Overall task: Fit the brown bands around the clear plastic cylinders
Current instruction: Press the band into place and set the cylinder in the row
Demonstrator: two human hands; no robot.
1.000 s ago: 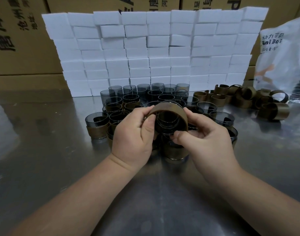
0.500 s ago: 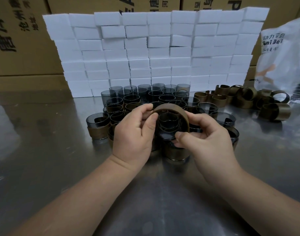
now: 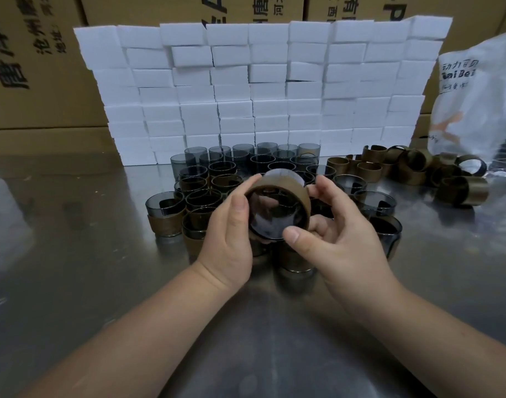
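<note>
1 smoky clear plastic cylinder (image 3: 277,218), wrapped in 1 brown band (image 3: 284,186), is clamped between the left hand (image 3: 229,237) and right hand (image 3: 342,237) above the steel table (image 3: 74,254); its axis tilts, one round end facing the camera; standing cylinders (image 3: 257,162) crowd just behind; loose brown bands (image 3: 412,165) lie heaped to the right, too overlapped to count; white foam blocks (image 3: 269,90) wall the far side.
</note>
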